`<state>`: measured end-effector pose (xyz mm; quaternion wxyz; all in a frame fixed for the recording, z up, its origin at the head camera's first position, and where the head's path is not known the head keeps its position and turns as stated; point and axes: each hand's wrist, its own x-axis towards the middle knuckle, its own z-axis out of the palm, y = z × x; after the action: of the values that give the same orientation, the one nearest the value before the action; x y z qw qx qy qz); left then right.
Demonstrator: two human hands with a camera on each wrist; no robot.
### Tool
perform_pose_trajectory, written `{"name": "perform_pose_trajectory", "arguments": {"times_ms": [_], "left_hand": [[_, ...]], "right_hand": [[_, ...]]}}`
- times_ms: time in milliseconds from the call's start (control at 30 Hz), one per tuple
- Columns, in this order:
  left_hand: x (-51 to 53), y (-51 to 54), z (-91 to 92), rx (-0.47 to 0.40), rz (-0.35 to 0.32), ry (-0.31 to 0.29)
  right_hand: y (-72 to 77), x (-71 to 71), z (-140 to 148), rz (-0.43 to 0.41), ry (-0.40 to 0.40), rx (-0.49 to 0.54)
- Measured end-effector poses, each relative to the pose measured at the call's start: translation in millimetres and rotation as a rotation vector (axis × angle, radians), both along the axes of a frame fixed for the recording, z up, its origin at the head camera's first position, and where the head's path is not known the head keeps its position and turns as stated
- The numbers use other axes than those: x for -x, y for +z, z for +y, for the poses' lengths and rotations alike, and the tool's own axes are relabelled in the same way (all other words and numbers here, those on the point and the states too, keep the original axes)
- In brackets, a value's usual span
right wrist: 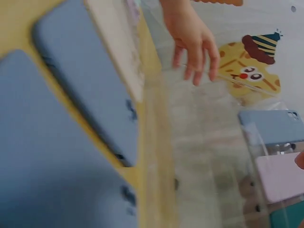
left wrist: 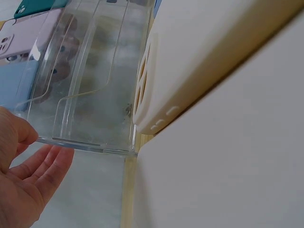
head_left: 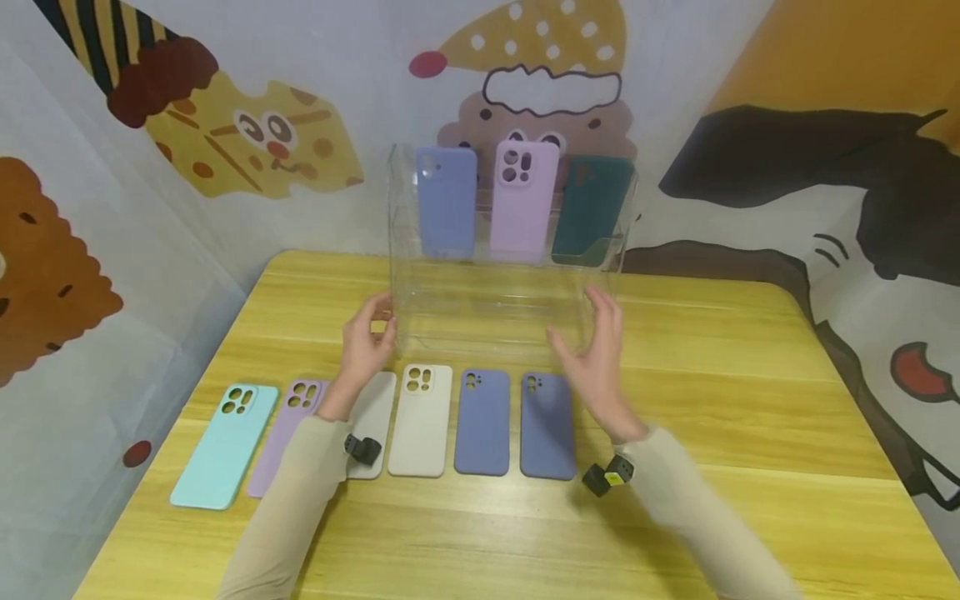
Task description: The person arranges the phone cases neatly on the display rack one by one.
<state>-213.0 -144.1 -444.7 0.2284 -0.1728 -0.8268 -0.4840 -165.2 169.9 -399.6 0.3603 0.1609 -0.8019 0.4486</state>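
A clear plastic display stand point(head_left: 480, 317) with stepped tiers stands at the back of the table. On its upper tier lean a periwinkle phone case point(head_left: 447, 200), a lilac phone case point(head_left: 525, 200) and a dark green phone case point(head_left: 592, 208). My left hand point(head_left: 366, 342) is at the stand's left side, fingertips touching its edge, thumb and fingers fairly straight. My right hand point(head_left: 600, 358) is by the stand's right side with thumb and fingers spread apart. Whether it touches the plastic is hard to tell; its wrist view is blurred, with just a fingertip point(right wrist: 300, 160) showing.
In front of the stand lies a row of phone cases: turquoise point(head_left: 225, 450), purple point(head_left: 273, 450), pale grey point(head_left: 378, 417), cream point(head_left: 420, 425), and two blue-violet ones point(head_left: 482, 425). My left forearm point(head_left: 292, 500) partly covers the purple and grey ones. A cartoon-printed cloth point(head_left: 315, 225) hangs behind the wooden table point(head_left: 712, 400).
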Motion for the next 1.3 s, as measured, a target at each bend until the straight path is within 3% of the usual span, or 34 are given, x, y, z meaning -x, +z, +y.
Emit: {"name": "perform_pose_trajectory", "arguments": {"times_ms": [500, 833, 1200, 1300], "left_hand": [[0.3, 1.5, 1.3, 0.002, -0.017, 0.007], [0.6, 0.9, 1.1, -0.007, -0.019, 0.003], [1.0, -0.8, 0.9, -0.007, -0.005, 0.008], [0.9, -1.0, 0.6, -0.008, -0.007, 0.011]], "right_hand": [[-45.3, -38.4, 6, -0.115, 0.002, -0.067], [-64.4, -52.4, 5, -0.395, -0.018, -0.100], [-66.8, -51.5, 1, -0.666, -0.063, -0.274], [-67.0, -49.8, 0, -0.707, -0.079, -0.315]]}}
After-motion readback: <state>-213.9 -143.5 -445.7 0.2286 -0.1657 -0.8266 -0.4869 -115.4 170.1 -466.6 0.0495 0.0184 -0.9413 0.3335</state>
